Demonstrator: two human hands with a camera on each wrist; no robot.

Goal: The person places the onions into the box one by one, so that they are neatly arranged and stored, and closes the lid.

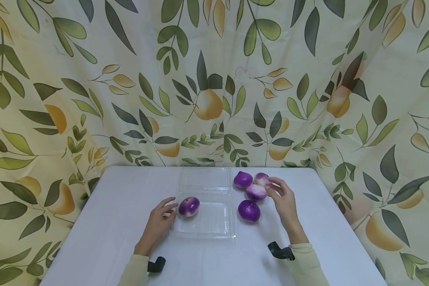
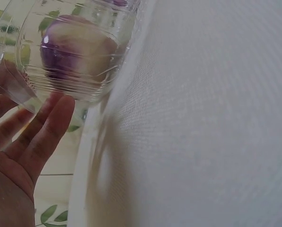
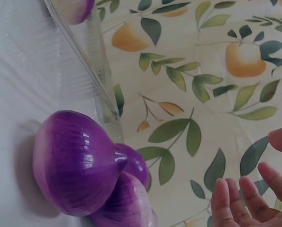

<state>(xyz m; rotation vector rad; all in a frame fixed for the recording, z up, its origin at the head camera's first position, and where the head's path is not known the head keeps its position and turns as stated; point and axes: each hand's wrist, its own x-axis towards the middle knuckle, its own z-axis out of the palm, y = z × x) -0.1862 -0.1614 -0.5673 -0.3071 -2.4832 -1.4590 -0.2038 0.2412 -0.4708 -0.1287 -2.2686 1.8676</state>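
Note:
A purple-and-white onion [image 1: 189, 207] lies at the left side of a clear plastic clamshell box [image 1: 214, 234], whose lid [image 1: 204, 178] is folded back. My left hand [image 1: 158, 222] is at the box's left edge, fingers loosely extended and touching the clear wall in the left wrist view. To the right of the box are a dark purple onion [image 1: 249, 211], a paler onion [image 1: 256, 192], another purple onion [image 1: 242, 180] and a pale one [image 1: 261, 178]. My right hand [image 1: 283, 200] hovers beside the pale onions. Its fingers [image 3: 247, 208] are spread and hold nothing in the right wrist view.
The white table [image 1: 103, 222] ends at a back edge just behind the lid and onions. A leaf-and-fruit patterned curtain [image 1: 214, 99] hangs behind it and along both sides. Black wrist cameras [image 1: 280, 251] sit at both cuffs.

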